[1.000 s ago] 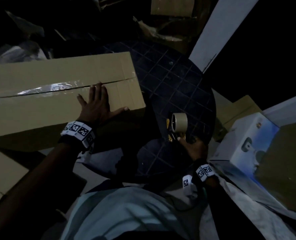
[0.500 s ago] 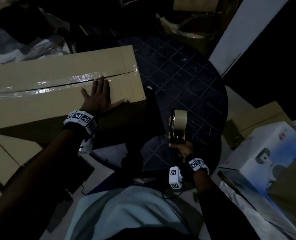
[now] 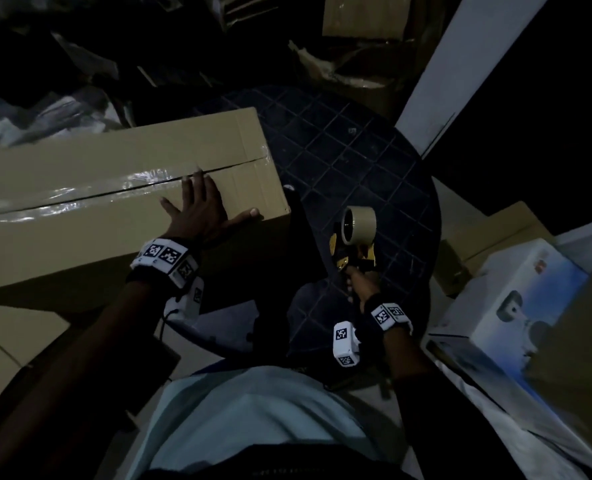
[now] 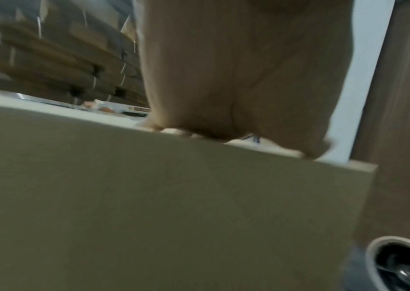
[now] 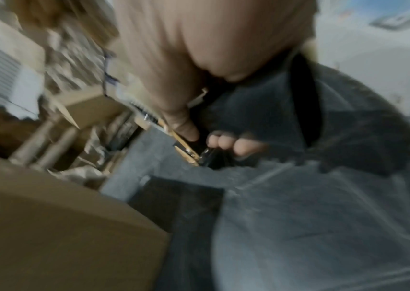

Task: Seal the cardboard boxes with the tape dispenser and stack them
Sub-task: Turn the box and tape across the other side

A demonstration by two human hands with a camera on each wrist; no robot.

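Note:
A long cardboard box (image 3: 79,188) lies on the dark round table (image 3: 356,161), with shiny clear tape over most of its centre seam. My left hand (image 3: 201,209) presses flat on the box top near its right end, fingers straight and thumb spread along the near edge. In the left wrist view the palm (image 4: 236,78) rests over the box's front face (image 4: 149,206). My right hand (image 3: 362,285) grips the handle of a tape dispenser (image 3: 355,237), its brown roll upright above the table, right of the box. In the blurred right wrist view my fingers (image 5: 236,143) curl round the dispenser's handle.
Flattened cardboard (image 3: 7,344) lies at the lower left. A white printed appliance carton (image 3: 516,317) stands at the right, with more cardboard boxes (image 3: 495,237) behind it. Crumpled plastic and boxes crowd the back. A white panel (image 3: 460,71) leans at the upper right.
My right hand has drawn the tape dispenser nearer to me and turned it more upright. The left hand has stayed flat on the box; the head view has shifted.

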